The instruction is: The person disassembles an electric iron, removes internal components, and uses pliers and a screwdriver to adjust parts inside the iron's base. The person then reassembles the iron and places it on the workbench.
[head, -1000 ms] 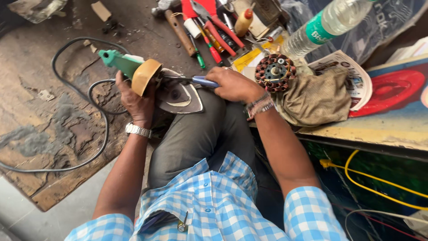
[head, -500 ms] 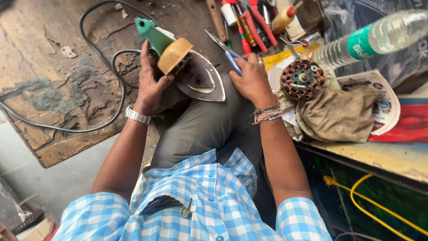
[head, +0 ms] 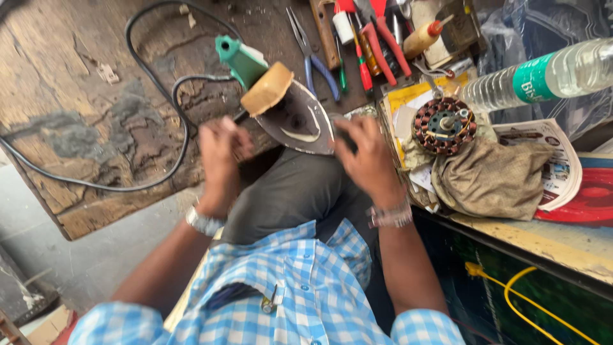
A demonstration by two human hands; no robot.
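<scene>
the iron [head: 290, 108] lay upside down on the person's knee, its metal soleplate facing up, green handle toward 11 o'clock. the right hand [head: 367, 156] rested on the soleplate's edge at 3 o'clock, fingers curled; whether it gripped anything i cannot tell. the left hand [head: 220, 160], blurred, was loosely curled just off the iron at 8 o'clock, grasping nothing visible. blue-handled pliers [head: 313, 54] lay at 12 o'clock on the counter [head: 96, 134], a copper-wound motor part [head: 444, 124] at 3 o'clock.
</scene>
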